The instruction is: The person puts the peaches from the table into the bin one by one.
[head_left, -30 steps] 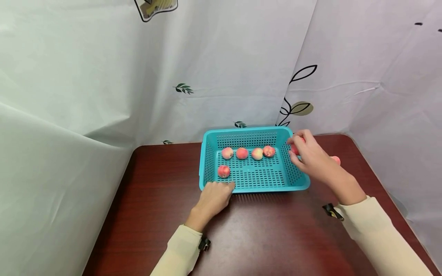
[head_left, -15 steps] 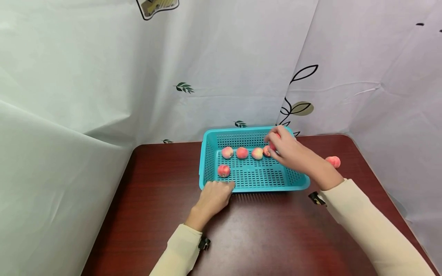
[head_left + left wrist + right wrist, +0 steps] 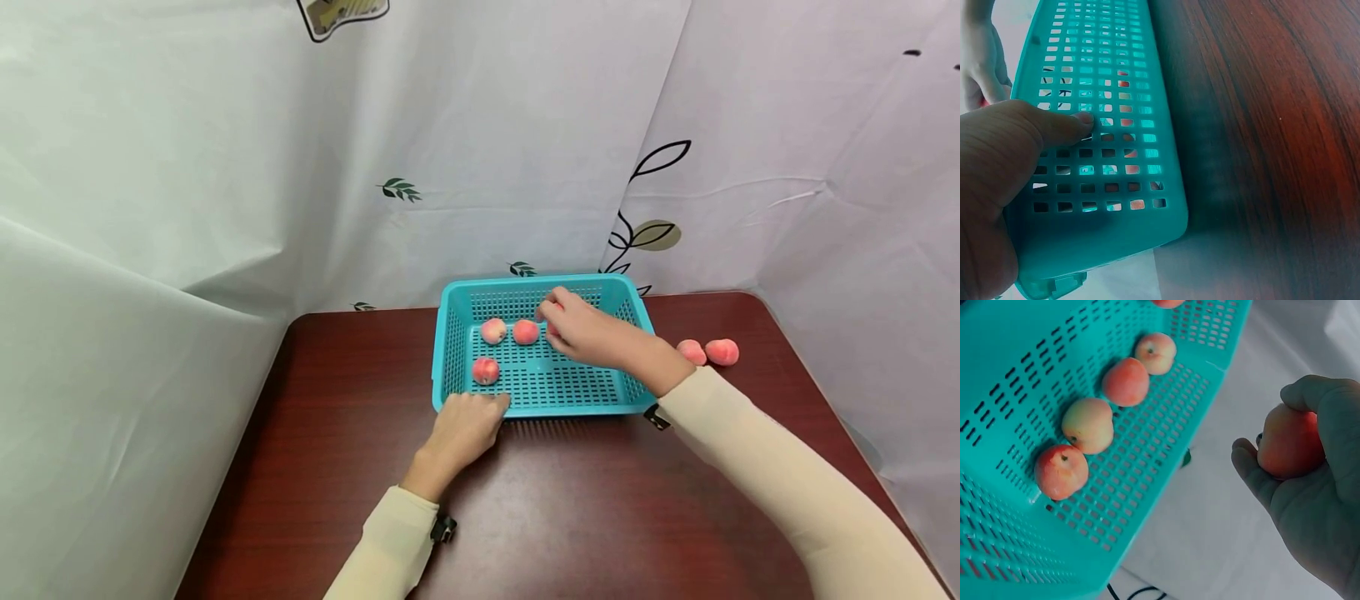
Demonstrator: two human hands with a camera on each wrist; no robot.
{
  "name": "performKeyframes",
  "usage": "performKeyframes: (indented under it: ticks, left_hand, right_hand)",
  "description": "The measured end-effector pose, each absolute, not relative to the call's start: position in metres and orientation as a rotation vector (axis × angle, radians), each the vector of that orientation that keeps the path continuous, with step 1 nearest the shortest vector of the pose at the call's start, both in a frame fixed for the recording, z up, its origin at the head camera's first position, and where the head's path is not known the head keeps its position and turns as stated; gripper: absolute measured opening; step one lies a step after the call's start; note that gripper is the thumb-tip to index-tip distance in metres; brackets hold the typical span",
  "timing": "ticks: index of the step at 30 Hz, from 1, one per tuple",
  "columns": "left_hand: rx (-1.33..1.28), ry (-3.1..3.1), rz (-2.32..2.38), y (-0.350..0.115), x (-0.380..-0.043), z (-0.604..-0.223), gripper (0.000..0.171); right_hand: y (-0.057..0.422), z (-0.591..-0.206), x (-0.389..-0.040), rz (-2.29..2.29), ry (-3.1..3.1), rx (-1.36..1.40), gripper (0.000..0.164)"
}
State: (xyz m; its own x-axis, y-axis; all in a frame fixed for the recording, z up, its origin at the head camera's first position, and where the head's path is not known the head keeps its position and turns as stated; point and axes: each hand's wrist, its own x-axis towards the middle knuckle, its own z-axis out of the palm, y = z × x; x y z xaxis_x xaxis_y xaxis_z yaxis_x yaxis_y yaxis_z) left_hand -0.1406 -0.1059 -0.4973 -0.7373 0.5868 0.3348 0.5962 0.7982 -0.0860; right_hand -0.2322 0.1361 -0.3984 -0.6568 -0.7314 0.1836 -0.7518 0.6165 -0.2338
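My left hand [image 3: 465, 429] grips the near rim of a turquoise plastic basket [image 3: 570, 410], its thumb [image 3: 1063, 128] against the perforated outer wall in the left wrist view. Over the basket, my right hand [image 3: 588, 333] holds a red peach [image 3: 1291, 444] between thumb and fingers. Inside, a pale peach [image 3: 493, 331] and a red one [image 3: 526, 332] lie along the back, with another peach [image 3: 486, 371] nearer the front left. The right hand covers the rest of the back row in the head view; the right wrist view shows a yellowish peach [image 3: 1088, 425] and a reddish peach [image 3: 1061, 472] there.
Two more peaches [image 3: 722, 352] lie on the dark red wooden table [image 3: 337, 467], right of the basket, close to my right forearm. A white patterned cloth [image 3: 487, 150] hangs behind the table and along both sides.
My right hand has travelled left from the basket's right end to over its back row, carrying the peach. Both table peaches now show beyond the forearm. The left hand stays at the rim.
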Motion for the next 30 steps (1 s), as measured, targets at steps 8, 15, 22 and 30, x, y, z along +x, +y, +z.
performKeyframes:
  ticks: [8,15,22,30]
  left_hand:
    - [-0.893,-2.636,-0.036,-0.106,-0.141,-0.498,0.028]
    - [-0.891,-2.633,-0.036,-0.105,-0.141,-0.498,0.027]
    - [-0.896,-2.630,-0.025,-0.107,-0.141,-0.497,0.027]
    - [-0.899,-2.639,-0.024,-0.107,-0.142,-0.498,0.024]
  right_hand:
    - [0.119,-0.405,-0.244,0.333,-2.833,1.405,0.021]
    - [0.110,-0.411,-0.255,0.263,-2.900,1.513,0.024]
    - [0.098,-0.418,-0.264,0.155,-3.001,1.559,0.030]
    - [0.082,-0.432,-0.269,-0.046,-3.135,1.565,0.034]
